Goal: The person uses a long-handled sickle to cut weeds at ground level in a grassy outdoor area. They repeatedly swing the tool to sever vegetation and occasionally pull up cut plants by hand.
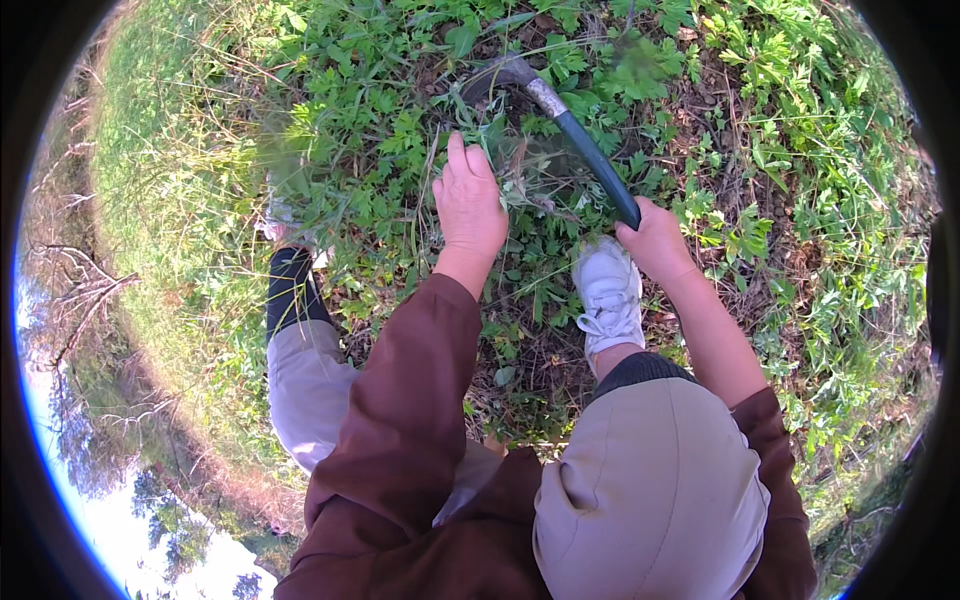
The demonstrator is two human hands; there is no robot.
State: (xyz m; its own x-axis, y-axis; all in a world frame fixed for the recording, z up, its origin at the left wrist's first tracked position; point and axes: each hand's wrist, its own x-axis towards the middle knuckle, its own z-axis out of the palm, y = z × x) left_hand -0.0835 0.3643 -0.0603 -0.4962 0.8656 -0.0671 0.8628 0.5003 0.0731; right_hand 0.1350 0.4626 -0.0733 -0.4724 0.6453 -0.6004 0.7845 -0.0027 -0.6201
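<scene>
My right hand grips the lower end of a sickle's dark green handle. A metal collar joins that handle to a dark curved blade, which lies among leafy weeds ahead of my left hand and is partly hidden by stems. Palm down, my left hand is over the plants, just short of the blade, with its index finger extended and other fingers partly curled. Grass stems and greyish-green leaves are beside its fingers; whether it holds any of them cannot be told.
My white laced shoe stands on the ground just below my right hand. My other leg is at the left, its foot partly covered by tall grass. Low leafy plants and dry litter surround me. Bare branches rise at the far left.
</scene>
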